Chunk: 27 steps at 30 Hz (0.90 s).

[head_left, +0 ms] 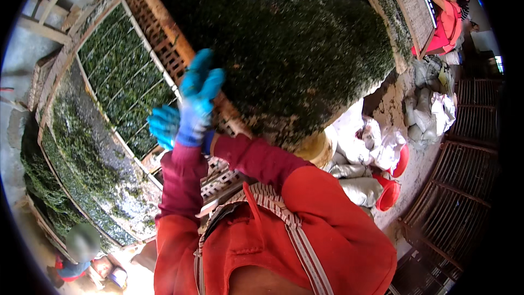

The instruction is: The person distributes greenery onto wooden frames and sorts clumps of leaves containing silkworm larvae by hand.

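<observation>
Far left, a long bamboo rack (60, 71) spread with a grey-green bed of leaves (82, 147), and beside it a wooden lattice frame (164, 43) with rows of darker green leaves (125, 84). At the lower left edge, another person (82, 246) crouched below the rack. Left of centre, two blue-gloved hands raised on maroon sleeves and crossed at the wrists: the right hand (163, 125) lower and half hidden behind the other forearm, grip impossible to tell; the left hand (198, 97) above it, released, fingers straight and together, pressed flat at the edge of the leaf heap. Filling the top centre, that heap of dark green leaves (295, 38) piled on a big round basket tray, pale yellow rim (318, 148) showing under its lower edge, just right of the hands. Below, a red jacket and striped strap. To the right, white sacks (376, 142) heaped on the floor with red tubs (388, 194) among them. Far right, stacked bamboo racks (464, 186); top right corner, a second person (447, 16) in red beside a woven panel (406, 0).
</observation>
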{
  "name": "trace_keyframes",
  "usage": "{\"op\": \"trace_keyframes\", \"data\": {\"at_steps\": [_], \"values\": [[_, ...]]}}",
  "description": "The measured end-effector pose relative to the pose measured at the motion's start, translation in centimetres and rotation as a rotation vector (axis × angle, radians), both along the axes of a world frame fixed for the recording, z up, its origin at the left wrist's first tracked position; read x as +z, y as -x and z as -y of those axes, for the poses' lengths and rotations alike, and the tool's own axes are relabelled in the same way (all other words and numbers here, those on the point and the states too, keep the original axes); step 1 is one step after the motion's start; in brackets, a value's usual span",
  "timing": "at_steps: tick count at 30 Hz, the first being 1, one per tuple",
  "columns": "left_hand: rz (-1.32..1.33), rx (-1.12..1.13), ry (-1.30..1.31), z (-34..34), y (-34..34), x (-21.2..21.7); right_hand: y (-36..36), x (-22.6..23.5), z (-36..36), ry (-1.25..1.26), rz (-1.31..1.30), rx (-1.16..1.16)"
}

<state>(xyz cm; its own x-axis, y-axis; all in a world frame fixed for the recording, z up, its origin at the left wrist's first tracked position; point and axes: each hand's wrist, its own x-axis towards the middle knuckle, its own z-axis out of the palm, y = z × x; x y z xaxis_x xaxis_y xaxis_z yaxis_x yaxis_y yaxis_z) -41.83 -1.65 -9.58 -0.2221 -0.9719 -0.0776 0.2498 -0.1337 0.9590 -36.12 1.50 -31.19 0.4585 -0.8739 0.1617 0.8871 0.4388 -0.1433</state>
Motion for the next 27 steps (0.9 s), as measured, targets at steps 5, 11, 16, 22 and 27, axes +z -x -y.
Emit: {"op": "trace_keyframes", "data": {"at_steps": [5,11,16,22,27], "values": [[-0.091,0.158,-0.495,8.0,6.1,-15.8,15.3,3.8,-7.9,1.112,-1.460,-0.523],[0.956,0.236,0.066,5.2,16.1,-19.3,30.8,5.9,-11.9,0.076,-1.894,-0.793],[0.205,0.306,-0.185,8.3,16.3,-20.7,30.9,6.1,-3.3,-0.220,-1.895,-0.432],[0.187,-0.041,-0.345,11.0,14.6,-16.9,29.2,3.2,2.9,-0.132,-1.483,-0.436],[-0.206,-0.016,-0.284,12.2,15.3,-9.2,31.6,10.8,3.7,0.141,-1.351,-0.724]]}}
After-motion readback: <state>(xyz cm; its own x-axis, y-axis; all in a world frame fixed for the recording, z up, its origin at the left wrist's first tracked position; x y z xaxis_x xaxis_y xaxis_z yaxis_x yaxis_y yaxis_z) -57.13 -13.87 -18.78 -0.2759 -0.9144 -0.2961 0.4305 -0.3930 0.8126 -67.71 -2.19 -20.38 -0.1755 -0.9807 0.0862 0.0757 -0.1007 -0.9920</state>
